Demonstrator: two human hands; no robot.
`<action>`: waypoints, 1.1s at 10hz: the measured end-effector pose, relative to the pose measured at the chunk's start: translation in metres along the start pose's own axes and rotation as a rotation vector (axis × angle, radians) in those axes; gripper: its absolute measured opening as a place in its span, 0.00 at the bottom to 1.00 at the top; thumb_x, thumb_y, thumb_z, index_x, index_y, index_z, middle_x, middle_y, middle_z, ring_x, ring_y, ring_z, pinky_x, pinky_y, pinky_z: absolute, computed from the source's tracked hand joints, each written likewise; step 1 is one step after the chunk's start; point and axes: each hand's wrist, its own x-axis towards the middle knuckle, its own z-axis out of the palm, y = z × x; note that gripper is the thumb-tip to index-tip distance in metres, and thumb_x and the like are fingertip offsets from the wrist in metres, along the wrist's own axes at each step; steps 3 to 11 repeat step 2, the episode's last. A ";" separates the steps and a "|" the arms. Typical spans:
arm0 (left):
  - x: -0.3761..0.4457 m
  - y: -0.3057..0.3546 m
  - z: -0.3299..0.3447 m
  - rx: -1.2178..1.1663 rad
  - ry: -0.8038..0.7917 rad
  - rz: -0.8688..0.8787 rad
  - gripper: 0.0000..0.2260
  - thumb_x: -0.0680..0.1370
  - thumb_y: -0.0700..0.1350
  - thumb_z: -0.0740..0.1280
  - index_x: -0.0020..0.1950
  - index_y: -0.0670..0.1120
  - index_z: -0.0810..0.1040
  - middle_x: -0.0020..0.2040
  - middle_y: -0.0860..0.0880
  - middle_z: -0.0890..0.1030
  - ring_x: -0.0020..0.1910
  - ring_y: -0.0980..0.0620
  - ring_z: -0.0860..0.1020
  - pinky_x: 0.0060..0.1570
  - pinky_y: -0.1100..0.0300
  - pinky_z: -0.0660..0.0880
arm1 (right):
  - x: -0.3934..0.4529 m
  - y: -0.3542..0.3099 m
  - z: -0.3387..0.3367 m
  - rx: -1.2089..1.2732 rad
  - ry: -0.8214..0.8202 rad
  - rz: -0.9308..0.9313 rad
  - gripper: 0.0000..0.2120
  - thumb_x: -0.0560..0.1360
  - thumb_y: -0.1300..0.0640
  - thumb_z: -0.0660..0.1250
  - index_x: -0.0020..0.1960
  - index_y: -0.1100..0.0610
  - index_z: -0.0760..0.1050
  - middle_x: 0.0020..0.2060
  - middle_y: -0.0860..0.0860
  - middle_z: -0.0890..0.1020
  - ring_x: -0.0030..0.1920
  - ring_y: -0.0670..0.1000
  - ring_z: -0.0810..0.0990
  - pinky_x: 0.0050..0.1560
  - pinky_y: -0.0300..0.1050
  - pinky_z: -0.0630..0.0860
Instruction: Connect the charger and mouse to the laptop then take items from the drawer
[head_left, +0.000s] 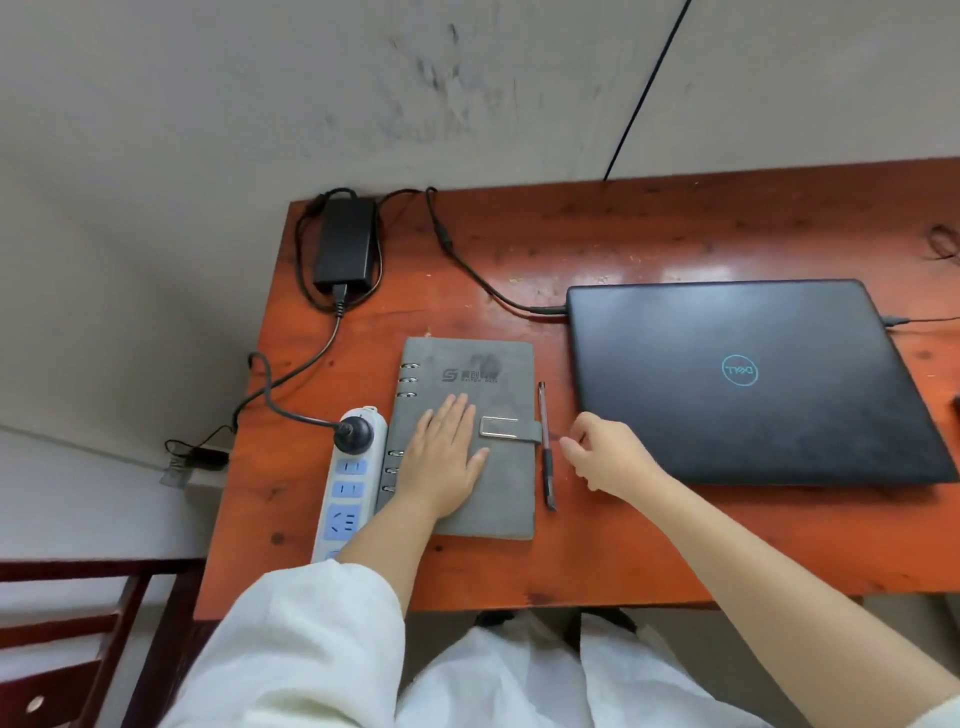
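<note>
A closed black laptop (748, 384) lies on the red-brown wooden desk (623, 561). The charger brick (345, 244) sits at the desk's far left corner; its cable (467, 265) is plugged into the laptop's left side. A thin cable (919, 321) is plugged into the laptop's right side; the mouse is out of view. A grey ring-bound notebook (498, 499) lies left of the laptop, a pen (545, 447) beside it. My left hand (447, 457) rests flat on the notebook. My right hand (608, 452) hovers just right of the pen, fingers loosely curled, holding nothing.
A white power strip (348, 488) lies at the desk's left edge with the charger's plug (353, 434) in it. A dark wooden chair (78, 639) stands lower left. The wall is close behind the desk. No drawer shows.
</note>
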 end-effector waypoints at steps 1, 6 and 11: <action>0.001 0.001 0.003 -0.020 0.025 0.017 0.27 0.81 0.53 0.51 0.76 0.43 0.48 0.78 0.46 0.48 0.77 0.51 0.46 0.75 0.55 0.42 | -0.010 -0.013 -0.040 0.312 0.099 -0.185 0.09 0.78 0.63 0.58 0.41 0.55 0.73 0.29 0.46 0.80 0.30 0.46 0.78 0.28 0.29 0.72; 0.001 0.001 0.002 -0.016 0.035 0.029 0.27 0.81 0.52 0.50 0.76 0.42 0.47 0.78 0.45 0.48 0.77 0.51 0.46 0.75 0.55 0.42 | -0.043 -0.046 -0.111 0.719 0.354 -0.651 0.14 0.75 0.67 0.60 0.39 0.51 0.76 0.26 0.43 0.83 0.28 0.38 0.79 0.29 0.30 0.74; 0.001 0.001 0.002 -0.016 0.035 0.029 0.27 0.81 0.52 0.50 0.76 0.42 0.47 0.78 0.45 0.48 0.77 0.51 0.46 0.75 0.55 0.42 | -0.043 -0.046 -0.111 0.719 0.354 -0.651 0.14 0.75 0.67 0.60 0.39 0.51 0.76 0.26 0.43 0.83 0.28 0.38 0.79 0.29 0.30 0.74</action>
